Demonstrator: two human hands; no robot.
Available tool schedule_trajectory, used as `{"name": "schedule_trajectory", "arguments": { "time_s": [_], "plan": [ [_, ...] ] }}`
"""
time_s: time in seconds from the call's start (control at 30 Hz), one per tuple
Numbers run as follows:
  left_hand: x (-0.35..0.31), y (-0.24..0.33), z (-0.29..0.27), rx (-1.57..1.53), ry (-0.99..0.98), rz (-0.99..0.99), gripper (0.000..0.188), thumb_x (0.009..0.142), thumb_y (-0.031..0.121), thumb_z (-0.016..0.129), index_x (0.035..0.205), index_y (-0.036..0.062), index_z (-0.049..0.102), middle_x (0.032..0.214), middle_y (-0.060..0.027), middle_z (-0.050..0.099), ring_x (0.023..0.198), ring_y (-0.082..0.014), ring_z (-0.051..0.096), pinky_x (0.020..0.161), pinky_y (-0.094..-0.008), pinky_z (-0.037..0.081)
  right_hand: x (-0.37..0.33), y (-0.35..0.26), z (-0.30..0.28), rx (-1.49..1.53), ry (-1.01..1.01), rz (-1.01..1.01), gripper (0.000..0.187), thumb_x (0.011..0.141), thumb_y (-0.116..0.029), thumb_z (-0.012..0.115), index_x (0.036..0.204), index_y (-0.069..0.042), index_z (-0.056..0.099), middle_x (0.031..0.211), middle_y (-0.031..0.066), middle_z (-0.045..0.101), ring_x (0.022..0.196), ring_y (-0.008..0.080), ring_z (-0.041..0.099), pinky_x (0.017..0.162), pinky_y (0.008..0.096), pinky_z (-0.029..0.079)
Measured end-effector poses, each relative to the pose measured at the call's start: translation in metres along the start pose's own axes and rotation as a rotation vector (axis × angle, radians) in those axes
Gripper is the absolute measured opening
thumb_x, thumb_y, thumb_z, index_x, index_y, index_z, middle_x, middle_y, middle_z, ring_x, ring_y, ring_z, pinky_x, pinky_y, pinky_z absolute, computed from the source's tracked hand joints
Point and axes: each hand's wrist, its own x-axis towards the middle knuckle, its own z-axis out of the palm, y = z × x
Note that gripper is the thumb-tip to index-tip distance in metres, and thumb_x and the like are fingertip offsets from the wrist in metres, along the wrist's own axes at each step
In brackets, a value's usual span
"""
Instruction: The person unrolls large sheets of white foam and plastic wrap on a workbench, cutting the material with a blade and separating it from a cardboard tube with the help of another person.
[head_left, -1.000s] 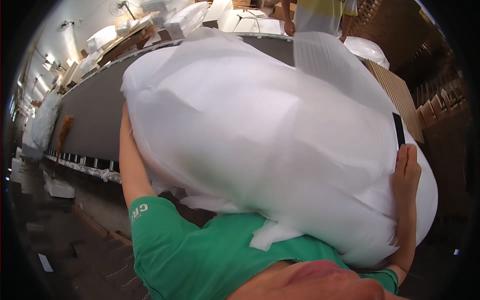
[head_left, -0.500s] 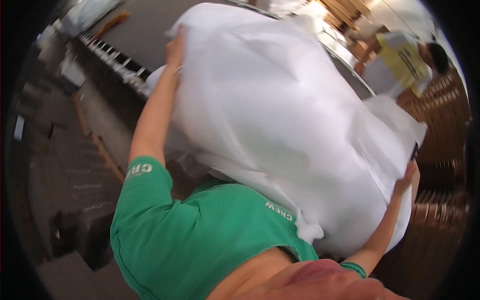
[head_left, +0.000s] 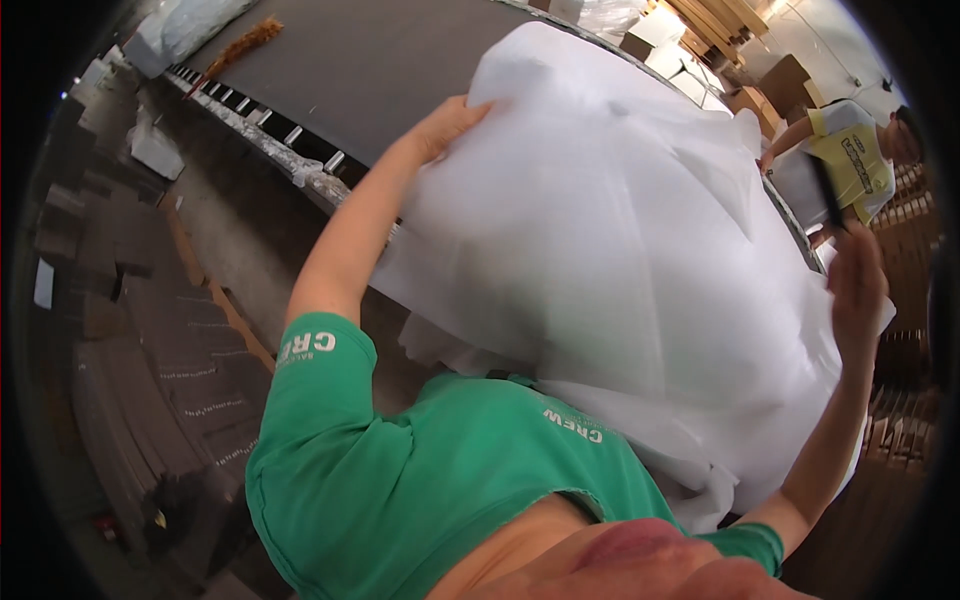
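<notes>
A large bundle in translucent white foam wrap (head_left: 620, 220) lies across the conveyor, close against my body. My left hand (head_left: 450, 128) grips its upper left side, with the fingertips partly lost against the white sheet. At the bundle's right side my right hand (head_left: 858, 285) is raised and closed on a thin black bar-like tool (head_left: 828, 190). Motion blurs the tool, so its exact kind does not show. Whatever lies inside the wrap is hidden, though a darker patch shows through near the middle. Loose folds of the sheet hang at its lower edge.
Beyond the bundle runs a grey conveyor belt (head_left: 340, 70) with metal rollers (head_left: 333, 160) along its edge. A co-worker in a yellow and white shirt (head_left: 850, 160) stands at the far right near cardboard boxes (head_left: 785, 85). Flattened dark cardboard (head_left: 150, 370) is stacked at left.
My right hand has risen off the bundle's right side with the black tool. My left hand sits farther right, and the wrapped bundle has shifted right, showing more of the belt.
</notes>
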Motion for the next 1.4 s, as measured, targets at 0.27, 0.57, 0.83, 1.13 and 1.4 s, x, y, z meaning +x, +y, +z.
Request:
{"name": "schedule_trajectory", "arguments": {
  "time_s": [0.27,0.57,0.83,1.13,1.4],
  "plan": [
    [-0.009,-0.037,0.01,0.111,0.161,0.266,0.054,0.077,0.043,0.071,0.111,0.0022,0.061,0.099,-0.0113,0.068,0.09,-0.02,0.065,0.078,-0.0322,0.051,0.18,-0.092,0.189,-0.161,-0.398,-0.289,0.024,0.094,-0.018,0.054,0.113,-0.004,0.059,0.058,0.0129,0.053,0.051,0.0242,0.051,0.051,0.0354,0.04],
    [-0.024,-0.03,-0.005,0.211,0.144,0.12,0.055,0.081,0.047,0.063,0.112,0.0017,0.058,0.1,-0.0142,0.067,0.093,-0.0248,0.064,0.081,-0.0355,0.049,0.217,-0.079,0.292,-0.281,-0.563,-0.569,0.024,0.093,-0.017,0.052,0.116,-0.009,0.056,0.062,0.0153,0.059,0.058,0.0331,0.058,0.053,0.042,0.045],
    [-0.001,-0.052,0.002,0.304,0.213,0.13,0.056,0.087,0.052,0.053,0.113,0.002,0.054,0.094,-0.0147,0.067,0.088,-0.0278,0.065,0.078,-0.0365,0.049,0.224,-0.06,0.317,-0.241,-0.517,-0.619,0.025,0.093,-0.017,0.052,0.116,-0.01,0.057,0.061,0.0153,0.059,0.056,0.0321,0.058,0.053,0.0418,0.045],
    [0.009,-0.063,0.01,0.457,0.249,0.14,0.051,0.09,0.052,0.048,0.112,0.0064,0.054,0.097,-0.0139,0.066,0.096,-0.0314,0.062,0.083,-0.041,0.046,0.226,-0.069,0.343,-0.602,-0.82,-0.533,0.027,0.076,0.003,0.053,0.099,-0.005,0.065,0.08,0.0141,0.066,0.076,0.0324,0.064,0.065,0.0405,0.051],
    [0.001,-0.064,0.014,0.363,0.229,0.065,0.045,0.089,0.051,0.051,0.107,0.0115,0.06,0.098,-0.0122,0.067,0.096,-0.0286,0.062,0.084,-0.0389,0.046,0.213,-0.065,0.322,-0.652,-0.954,-0.587,0.03,0.077,0.0,0.055,0.106,-0.004,0.063,0.077,0.0172,0.065,0.072,0.0332,0.064,0.064,0.0406,0.049]
  ]
}}
